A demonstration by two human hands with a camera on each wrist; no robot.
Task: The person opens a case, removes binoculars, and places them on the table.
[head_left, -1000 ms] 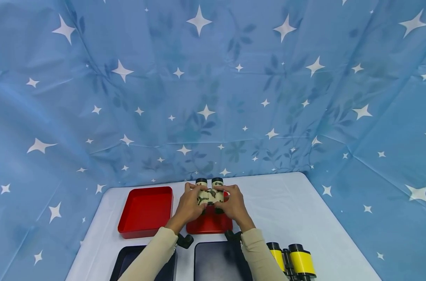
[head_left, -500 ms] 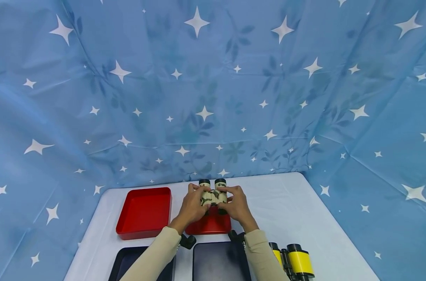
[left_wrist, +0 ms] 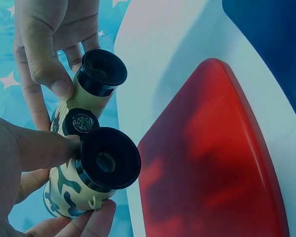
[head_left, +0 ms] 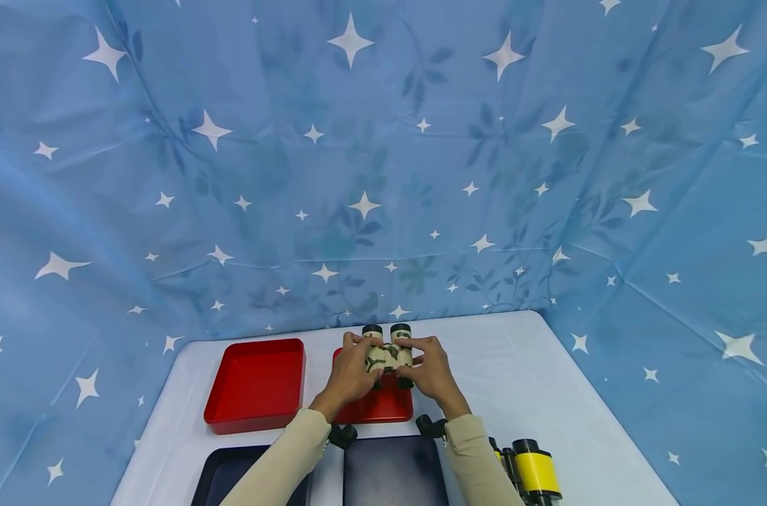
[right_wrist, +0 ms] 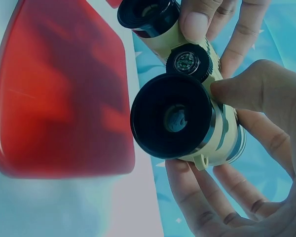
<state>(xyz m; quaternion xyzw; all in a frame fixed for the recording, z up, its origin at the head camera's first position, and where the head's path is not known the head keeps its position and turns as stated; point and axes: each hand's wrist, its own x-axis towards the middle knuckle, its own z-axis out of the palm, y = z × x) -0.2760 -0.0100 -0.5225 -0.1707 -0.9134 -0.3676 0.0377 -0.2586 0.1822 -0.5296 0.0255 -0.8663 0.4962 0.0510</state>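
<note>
Camouflage-patterned binoculars [head_left: 383, 358] are held up between both hands above a red tray-like piece [head_left: 383, 407], near the table's far side. My left hand [head_left: 350, 372] grips the left barrel, thumb on the near side and fingers wrapped around it. The right barrel is pinched the same way by my right hand [head_left: 435, 372]. Seen in the left wrist view, the black eyecups [left_wrist: 111, 158] face the camera. A small compass dial [right_wrist: 186, 62] sits between the barrels in the right wrist view. My hands partly cover the barrels.
An open red tray [head_left: 256, 386] stands to the left. Two dark trays [head_left: 392, 471] [head_left: 231, 467] lie nearer, partly under my forearms. Yellow-and-black binoculars [head_left: 535, 471] rest at the near right. Star-patterned blue cloth [head_left: 383, 169] rises behind the white table [head_left: 516, 379].
Both hands have shifted slightly right with the camouflage binoculars still between them, and the red piece's far left corner now shows. The head view has drifted a little.
</note>
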